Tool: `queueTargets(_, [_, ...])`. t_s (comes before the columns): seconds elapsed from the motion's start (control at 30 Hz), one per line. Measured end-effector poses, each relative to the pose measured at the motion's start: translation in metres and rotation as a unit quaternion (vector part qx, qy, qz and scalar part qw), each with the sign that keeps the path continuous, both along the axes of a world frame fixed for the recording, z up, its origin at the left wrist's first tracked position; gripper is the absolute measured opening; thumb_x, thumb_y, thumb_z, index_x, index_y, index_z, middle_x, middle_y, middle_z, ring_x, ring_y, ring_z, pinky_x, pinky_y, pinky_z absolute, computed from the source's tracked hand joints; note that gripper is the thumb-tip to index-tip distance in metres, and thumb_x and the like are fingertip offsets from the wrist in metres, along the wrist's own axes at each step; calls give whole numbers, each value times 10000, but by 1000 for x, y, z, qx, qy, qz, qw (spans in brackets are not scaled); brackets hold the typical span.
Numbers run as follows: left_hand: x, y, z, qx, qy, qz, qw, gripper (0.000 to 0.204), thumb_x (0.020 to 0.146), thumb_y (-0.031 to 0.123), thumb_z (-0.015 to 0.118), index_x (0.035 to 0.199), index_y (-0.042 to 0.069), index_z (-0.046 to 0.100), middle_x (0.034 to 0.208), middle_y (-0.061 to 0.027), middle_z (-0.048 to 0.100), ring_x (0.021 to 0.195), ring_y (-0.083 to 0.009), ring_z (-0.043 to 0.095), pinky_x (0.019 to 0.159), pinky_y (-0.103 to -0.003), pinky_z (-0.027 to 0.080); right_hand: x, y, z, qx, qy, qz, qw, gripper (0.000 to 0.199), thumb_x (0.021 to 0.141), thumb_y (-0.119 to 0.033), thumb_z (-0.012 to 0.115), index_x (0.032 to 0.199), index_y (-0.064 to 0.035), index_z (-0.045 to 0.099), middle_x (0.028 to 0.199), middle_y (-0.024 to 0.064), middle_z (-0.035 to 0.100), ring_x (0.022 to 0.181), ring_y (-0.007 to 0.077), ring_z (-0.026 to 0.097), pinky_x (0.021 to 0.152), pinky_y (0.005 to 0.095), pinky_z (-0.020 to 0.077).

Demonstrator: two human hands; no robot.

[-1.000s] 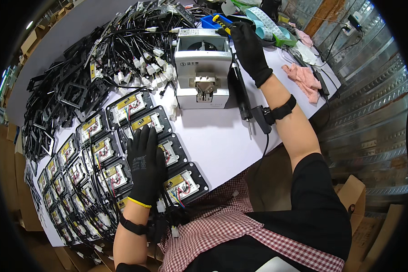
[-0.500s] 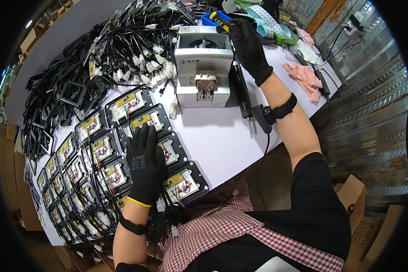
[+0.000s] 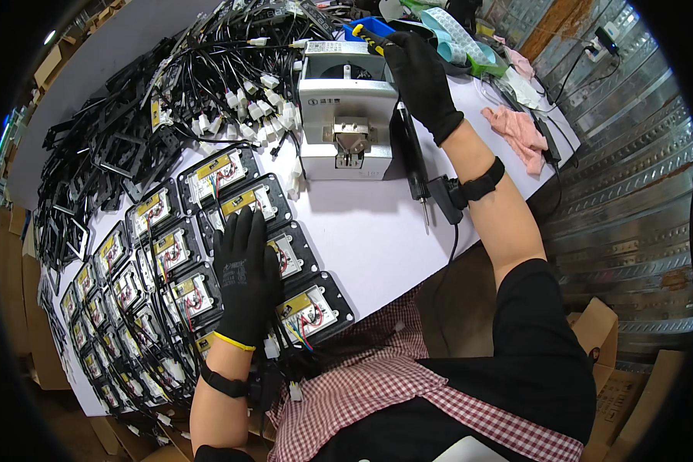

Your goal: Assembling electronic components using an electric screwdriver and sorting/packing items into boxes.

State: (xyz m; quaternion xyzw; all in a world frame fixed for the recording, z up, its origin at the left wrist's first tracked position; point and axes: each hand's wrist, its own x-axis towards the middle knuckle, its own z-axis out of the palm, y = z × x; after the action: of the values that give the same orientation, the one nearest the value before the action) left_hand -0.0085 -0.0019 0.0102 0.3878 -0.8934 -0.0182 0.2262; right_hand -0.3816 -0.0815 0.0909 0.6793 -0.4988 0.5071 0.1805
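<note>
My left hand point(image 3: 246, 281), in a black glove with a yellow cuff, lies with fingers stretched out over the rows of black electronic modules point(image 3: 316, 312). Their open housings show white boards, yellow labels and coloured wires. At the top of the table my right hand point(image 3: 423, 85), also gloved in black, is closed around a yellow-and-black handled tool point(image 3: 368, 37); its working end is hidden. That hand is above the right side of a silver screw feeder point(image 3: 346, 138). Below it, a black electric screwdriver point(image 3: 412, 158) points its bit towards me, beside the feeder.
A heap of black cables with white connectors point(image 3: 262, 104) and black frames point(image 3: 123, 158) fills the left back. Behind the feeder are a blue bin point(image 3: 362, 31) and a light-blue roll point(image 3: 458, 42). A pink cloth point(image 3: 516, 137) lies right. Corrugated metal wall point(image 3: 624, 169) borders the table.
My right hand and the yellow-and-black tool have shifted slightly left. A small pale upright part now shows inside the feeder's top opening. My left hand stays almost still.
</note>
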Motion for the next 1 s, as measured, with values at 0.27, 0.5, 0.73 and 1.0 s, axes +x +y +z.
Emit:
queueTargets(0.27, [-2,-1,-1,6,5,-9,1000,457,925,124,463,1365,-3,453,1395,-228,444,1304,-409,394,1089,-516,275,8,51,17,61,-197,74,976,293,970,-257,562,1167,-41,582,982,73,645,902,136,616,799,274,488])
queueTargets(0.5, [-2,0,0,4,-8,3,1000,459,901,120,466,1345,3,465,1390,-215,449,1292,-400,401,1091,-522,267,62,181,34,245,-201,7,948,230,831,-4,656,1061,-16,656,894,58,700,762,71,648,666,221,517])
queueTargets(0.73, [0,-3,-6,-8,-9,-3,1000,468,893,151,465,1339,6,469,1386,-204,454,1293,-388,402,1099,-535,251,60,163,21,144,100,7,984,252,718,-7,735,947,-87,668,752,59,652,627,214,615,539,317,477])
queueTargets(1.0, [0,-2,-5,0,-1,1,1000,463,903,159,463,1341,10,472,1391,-198,455,1299,-381,398,1108,-531,236,59,157,22,114,148,2,982,248,706,-69,732,933,-121,649,682,40,589,582,219,578,514,344,451])
